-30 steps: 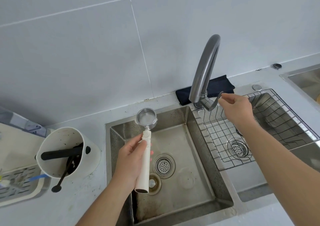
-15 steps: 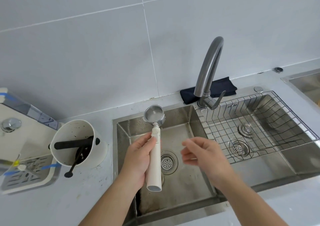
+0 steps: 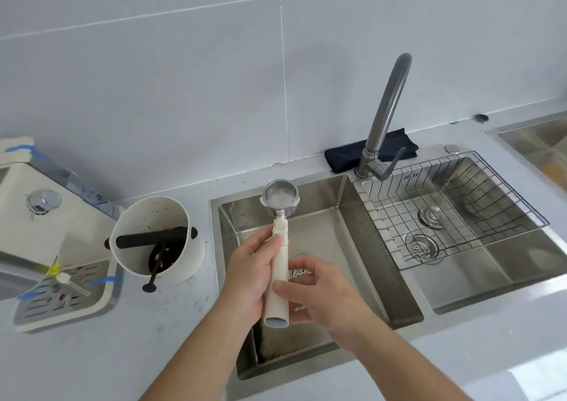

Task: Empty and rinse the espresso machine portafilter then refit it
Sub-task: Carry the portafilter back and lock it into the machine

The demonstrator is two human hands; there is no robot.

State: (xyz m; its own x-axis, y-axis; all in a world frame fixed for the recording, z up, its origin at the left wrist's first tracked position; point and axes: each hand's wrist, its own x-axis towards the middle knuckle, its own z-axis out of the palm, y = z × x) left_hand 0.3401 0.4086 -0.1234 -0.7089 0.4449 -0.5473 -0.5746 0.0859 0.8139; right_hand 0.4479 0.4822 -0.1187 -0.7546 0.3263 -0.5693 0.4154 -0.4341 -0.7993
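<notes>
Gripping the white handle of the portafilter (image 3: 277,259) above the sink (image 3: 337,198), the left hand (image 3: 251,274) is wrapping it while the right hand (image 3: 319,293) is pinching its near end (basket pointing away, toward the wall, espresso machine (image 3: 36,216) lying leftward).

Wall (image 3: 153,78): large pale grey-white tiles, thin grout lines, even daylight. White counter (image 3: 92,354) with dark specks near its left side. Double steel sink (image 3: 362,247) set in it, grey gooseneck tap (image 3: 388,115) at the back edge, wire rack (image 3: 460,204) over the right basin.
</notes>
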